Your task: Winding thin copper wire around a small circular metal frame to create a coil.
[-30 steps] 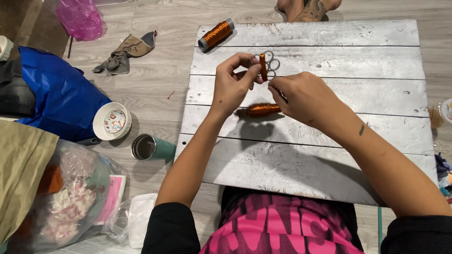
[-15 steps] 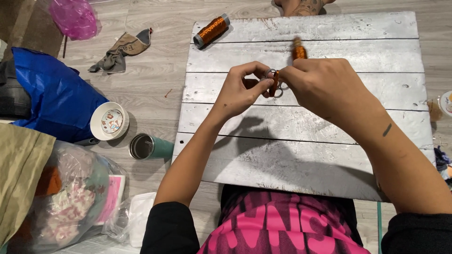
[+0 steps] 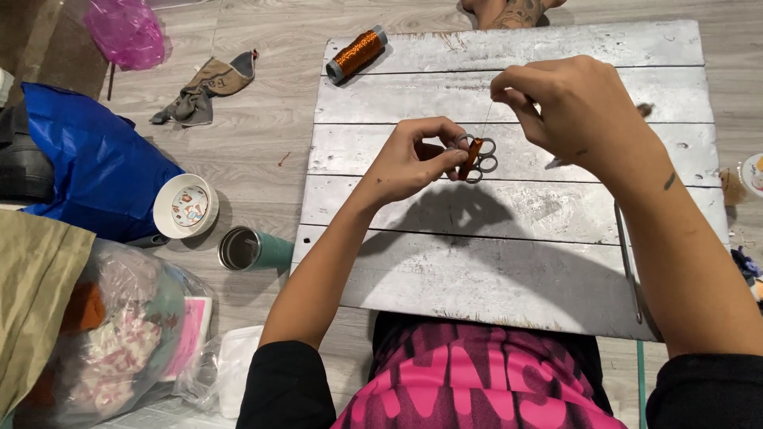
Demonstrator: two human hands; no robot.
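Note:
My left hand (image 3: 409,163) pinches a small piece of joined metal rings wrapped in orange wire (image 3: 475,157) above a whitewashed plank board (image 3: 509,254). My right hand (image 3: 572,107) is raised up and to the right of the piece. Its fingertips are closed on a thin wire (image 3: 487,119) that runs down to the rings. A spool of orange wire (image 3: 356,54) lies at the board's far left corner. A small brown object (image 3: 644,110) peeks out behind my right hand.
A long thin metal rod (image 3: 628,262) lies on the board's right side. On the floor to the left are a white cup (image 3: 185,206), a teal tumbler on its side (image 3: 253,249), a blue bag (image 3: 95,159), a rag (image 3: 203,87) and a pink bag (image 3: 127,32). A person's foot (image 3: 517,12) is beyond the board.
My right hand has drawn away from the ring piece, up and to the right, with the wire stretched between them. The left hand still holds the piece.

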